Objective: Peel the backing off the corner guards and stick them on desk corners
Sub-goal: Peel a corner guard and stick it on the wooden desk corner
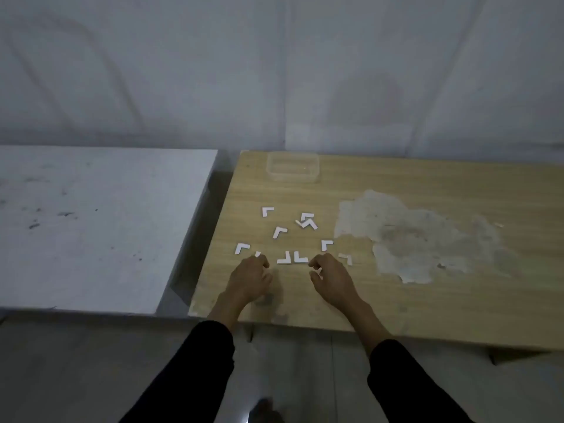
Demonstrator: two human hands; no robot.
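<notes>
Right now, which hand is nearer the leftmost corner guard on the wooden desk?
Left. The left hand sits just right of the leftmost corner guard, fingertips close by. The right hand lies farther right, beyond two other guards.

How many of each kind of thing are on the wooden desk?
Corner guards: at least 10 visible, one partly covered
Clear plastic box: 1
Total: at least 11
</notes>
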